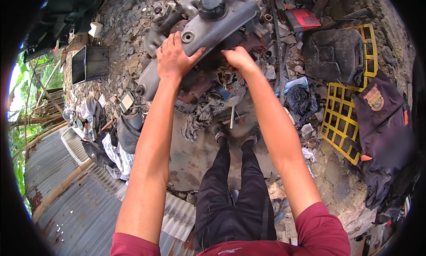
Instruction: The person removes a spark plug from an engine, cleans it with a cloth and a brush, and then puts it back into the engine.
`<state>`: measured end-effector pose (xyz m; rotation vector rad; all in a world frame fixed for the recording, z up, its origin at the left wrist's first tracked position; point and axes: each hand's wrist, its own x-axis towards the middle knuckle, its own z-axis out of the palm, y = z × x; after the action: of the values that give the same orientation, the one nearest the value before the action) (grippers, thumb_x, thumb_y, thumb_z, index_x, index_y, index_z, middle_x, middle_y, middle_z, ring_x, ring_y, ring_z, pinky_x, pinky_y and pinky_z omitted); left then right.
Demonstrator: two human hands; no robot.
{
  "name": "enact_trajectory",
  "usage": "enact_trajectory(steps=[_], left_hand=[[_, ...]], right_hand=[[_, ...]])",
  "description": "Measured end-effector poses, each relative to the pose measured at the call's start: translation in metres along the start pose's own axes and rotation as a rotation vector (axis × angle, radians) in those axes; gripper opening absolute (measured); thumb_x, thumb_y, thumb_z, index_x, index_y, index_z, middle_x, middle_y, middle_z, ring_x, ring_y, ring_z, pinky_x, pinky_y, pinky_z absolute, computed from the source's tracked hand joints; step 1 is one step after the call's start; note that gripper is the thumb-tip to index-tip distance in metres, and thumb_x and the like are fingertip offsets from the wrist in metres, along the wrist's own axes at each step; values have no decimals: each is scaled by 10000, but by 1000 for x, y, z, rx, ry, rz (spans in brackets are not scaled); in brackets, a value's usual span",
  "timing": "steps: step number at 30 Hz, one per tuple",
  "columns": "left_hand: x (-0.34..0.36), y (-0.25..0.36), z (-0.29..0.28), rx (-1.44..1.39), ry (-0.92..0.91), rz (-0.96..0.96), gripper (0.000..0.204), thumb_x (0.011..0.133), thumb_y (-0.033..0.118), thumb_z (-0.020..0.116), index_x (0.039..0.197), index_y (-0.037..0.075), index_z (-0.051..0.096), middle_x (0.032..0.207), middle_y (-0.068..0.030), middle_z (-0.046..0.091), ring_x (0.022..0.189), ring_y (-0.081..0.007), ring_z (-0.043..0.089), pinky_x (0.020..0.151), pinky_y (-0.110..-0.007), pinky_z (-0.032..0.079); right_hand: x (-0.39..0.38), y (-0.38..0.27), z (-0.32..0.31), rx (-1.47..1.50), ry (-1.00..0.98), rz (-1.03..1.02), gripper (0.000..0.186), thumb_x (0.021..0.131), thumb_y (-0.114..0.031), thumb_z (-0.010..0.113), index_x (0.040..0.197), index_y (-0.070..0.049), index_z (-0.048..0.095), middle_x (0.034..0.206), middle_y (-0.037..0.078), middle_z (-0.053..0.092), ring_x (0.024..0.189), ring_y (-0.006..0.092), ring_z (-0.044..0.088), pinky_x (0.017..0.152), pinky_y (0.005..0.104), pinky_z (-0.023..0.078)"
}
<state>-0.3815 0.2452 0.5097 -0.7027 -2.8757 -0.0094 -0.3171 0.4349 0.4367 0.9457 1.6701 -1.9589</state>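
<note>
Here, the left hand (175, 59) splays on a long metal cover (207, 35); right hand (238, 59) curled, grip unclear.

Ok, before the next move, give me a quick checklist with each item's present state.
1. Left hand on the gray metal cover: ok, it rests on it with the thumb spread toward the near edge.
2. Right hand grip: cannot tell, its fingers curl in by the cover's near edge and what they touch is hidden.
3. Black round cap on the cover: ok, in place; how tight, cannot tell.
4. Gloves on: not ok, both hands are bare.
5. Area by the shoes free of loose things: not ok, crumpled gray cloth lies close by.
</note>
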Motion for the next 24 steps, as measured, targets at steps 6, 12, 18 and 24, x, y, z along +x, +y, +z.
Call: enact_trajectory(steps=[6, 12, 18, 24], left_hand=[[3, 2, -3, -18, -39, -10, 943, 786, 697, 670, 1400, 2, 497, 1411, -198, 539, 1324, -335, 502, 1077, -476, 391], [-1, 1, -6, -5, -53, -24, 945, 788, 695, 671, 1398, -6, 500, 1409, -214, 542, 1324, -339, 505, 1081, -472, 392], [0, 3, -7, -10, -43, -13, 947, 786, 697, 671, 1399, -4, 499, 1404, -211, 546, 1310, -340, 516, 1077, -473, 394], [1, 2, -2, 11, -10, 7, 949, 775, 721, 661, 1385, 10, 508, 1389, -179, 555, 1289, -324, 526, 1056, -484, 405]], right_hand=[[33, 16, -11, 523, -178, 246, 191, 985, -174, 562, 909, 0, 586, 773, 120, 592, 551, 177, 512, 436, 327, 404], [-10, -18, 17, -698, 223, -125, 364, 849, -226, 704, 1082, 54, 706, 1108, 308, 672, 1101, 410, 658, 922, 450, 543], [-25, -15, 16, -849, 232, -311, 327, 901, -236, 594, 1008, 56, 692, 1029, 317, 681, 1009, 474, 663, 875, 521, 540], [-17, -9, 19, -1081, 236, -425, 204, 843, -158, 613, 951, -2, 687, 944, 273, 704, 917, 438, 695, 819, 511, 561]])
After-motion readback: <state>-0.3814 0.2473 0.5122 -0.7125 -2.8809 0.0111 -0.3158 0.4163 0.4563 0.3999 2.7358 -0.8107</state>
